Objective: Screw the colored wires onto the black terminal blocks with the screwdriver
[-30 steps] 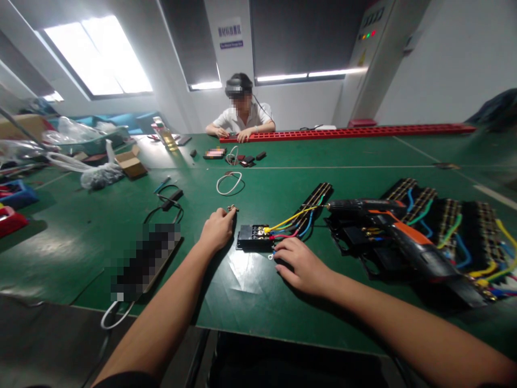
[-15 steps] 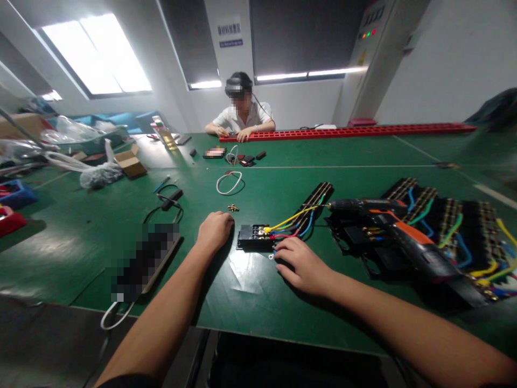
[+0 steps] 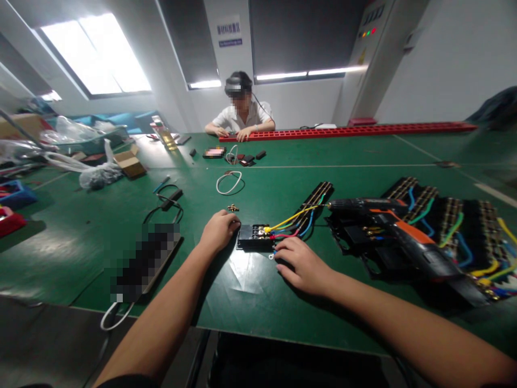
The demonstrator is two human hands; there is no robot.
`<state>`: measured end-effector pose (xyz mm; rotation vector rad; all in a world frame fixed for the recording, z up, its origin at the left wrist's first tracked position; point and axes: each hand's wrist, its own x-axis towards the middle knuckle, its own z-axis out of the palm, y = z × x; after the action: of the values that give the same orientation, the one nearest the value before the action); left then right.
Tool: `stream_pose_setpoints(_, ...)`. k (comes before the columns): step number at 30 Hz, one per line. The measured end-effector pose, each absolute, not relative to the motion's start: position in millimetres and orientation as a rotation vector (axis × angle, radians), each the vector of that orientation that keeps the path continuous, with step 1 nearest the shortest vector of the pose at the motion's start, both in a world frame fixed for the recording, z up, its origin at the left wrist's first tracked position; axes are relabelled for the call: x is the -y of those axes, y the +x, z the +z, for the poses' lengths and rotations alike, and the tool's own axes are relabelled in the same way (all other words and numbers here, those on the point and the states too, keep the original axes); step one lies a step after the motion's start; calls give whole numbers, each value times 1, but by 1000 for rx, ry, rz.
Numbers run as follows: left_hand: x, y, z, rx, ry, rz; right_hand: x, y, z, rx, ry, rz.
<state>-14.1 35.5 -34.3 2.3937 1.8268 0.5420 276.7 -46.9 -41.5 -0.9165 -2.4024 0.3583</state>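
A black terminal block (image 3: 255, 236) lies in front of me, with yellow and red wires fixed at its right side. The wires run to a black strip with rows of brass terminals (image 3: 317, 195). My left hand (image 3: 220, 231) is at the block's left end, fingers curled together; whatever is in them is hidden. Right of the block, my right hand (image 3: 301, 264) is closed on a wire, whose ring terminal (image 3: 271, 257) sticks out past the fingertips with a bit of blue beside it. A small pile of brass screws (image 3: 233, 208) lies just beyond my left hand.
A cordless drill (image 3: 404, 231) lies on the right over several more wired blocks and strips. On the left are a blurred dark device (image 3: 147, 261) and a black cable (image 3: 172, 199). A white cable loop (image 3: 229, 183) lies ahead. Across the table a person (image 3: 244, 116) handles a long red rail (image 3: 347, 131).
My left hand has moved slightly right, from beside the screws to the block's left end. My right hand, the block and the wires look unmoved.
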Motion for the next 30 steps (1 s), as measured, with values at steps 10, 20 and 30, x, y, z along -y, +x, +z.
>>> stream_pose_setpoints(10, -34, -11, -29, -1975, 2282, 634, 47, 277, -40, 2410, -924, 381)
stream_pose_setpoints(20, -41, -10, -37, -2088, 2361, 304, 45, 276, -45, 2418, -923, 381)
stream_pose_setpoints(30, -55, -12, -44, -2074, 2312, 168, 45, 277, -44, 2419, -922, 381)
